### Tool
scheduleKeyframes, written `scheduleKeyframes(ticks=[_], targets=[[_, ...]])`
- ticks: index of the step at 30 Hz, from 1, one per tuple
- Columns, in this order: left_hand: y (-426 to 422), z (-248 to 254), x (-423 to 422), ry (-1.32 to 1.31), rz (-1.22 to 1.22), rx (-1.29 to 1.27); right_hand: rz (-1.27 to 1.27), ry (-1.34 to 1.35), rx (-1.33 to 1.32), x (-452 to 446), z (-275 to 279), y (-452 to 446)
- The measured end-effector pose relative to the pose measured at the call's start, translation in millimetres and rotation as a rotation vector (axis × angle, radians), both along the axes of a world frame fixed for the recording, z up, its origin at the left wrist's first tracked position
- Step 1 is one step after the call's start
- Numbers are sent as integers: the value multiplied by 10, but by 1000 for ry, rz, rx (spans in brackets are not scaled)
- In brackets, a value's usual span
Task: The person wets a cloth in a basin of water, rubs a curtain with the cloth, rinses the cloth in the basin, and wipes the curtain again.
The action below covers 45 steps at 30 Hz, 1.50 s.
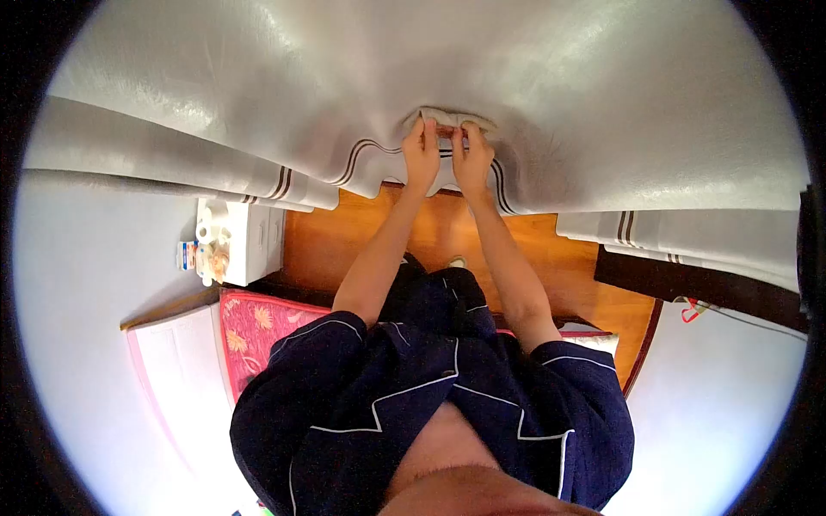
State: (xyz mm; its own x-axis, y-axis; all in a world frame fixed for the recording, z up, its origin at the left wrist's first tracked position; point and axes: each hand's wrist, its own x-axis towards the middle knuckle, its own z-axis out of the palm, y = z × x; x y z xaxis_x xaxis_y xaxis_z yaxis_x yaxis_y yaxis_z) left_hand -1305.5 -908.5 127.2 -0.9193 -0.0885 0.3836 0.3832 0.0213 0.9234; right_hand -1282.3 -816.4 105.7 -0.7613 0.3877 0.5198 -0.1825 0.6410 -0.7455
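A large light grey curtain (619,112) with dark stripes hangs in front of me and spreads to both sides. At its middle, a paler bunched fold (452,118) sticks out; I cannot tell whether it is part of the curtain or a separate strip of cloth. My left hand (421,156) is closed, fingertips pinching the left part of this fold. Close beside it, my right hand (472,156) pinches the right part in the same way. Both arms stretch forward at chest height or above. The fingertips are partly hidden by the cloth.
A white cabinet (254,245) with small items on top stands at the left by the wall. Behind it is a bed with a red flowered cover (258,331). Brown wooden floor (379,228) lies below. A dark board (688,279) runs along the right.
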Motion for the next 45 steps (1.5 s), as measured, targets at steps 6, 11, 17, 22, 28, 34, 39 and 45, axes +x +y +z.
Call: scheduleKeyframes(ticks=[6, 11, 17, 22, 28, 34, 39, 45], targets=[[-242, -264, 117, -161, 168, 77, 189, 29, -45, -11, 109, -269], [-597, -81, -48, -81, 256, -158, 267, -1, -116, -309, 49, -560], [-879, -246, -388, -8, 69, -246, 207, 60, -83, -424, -174, -616], [-1034, -845, -452, -146, -13, -411, 115, -44, -54, -316, -448, -732], [-1111, -1487, -504, -96, -101, -411, 67, -94, -170, -266, -1232, -809], [-1100, -2250, -476, -166, -296, -212, 145, -137, -227, -271, -2123, -697], [-1072, -2256, -396, -184, -337, -140, 155, -92, -328, -193, -2275, -709], [-1162, -2424, -244, -99, -271, -121, 106, 213, -212, -22, -2401, -889]])
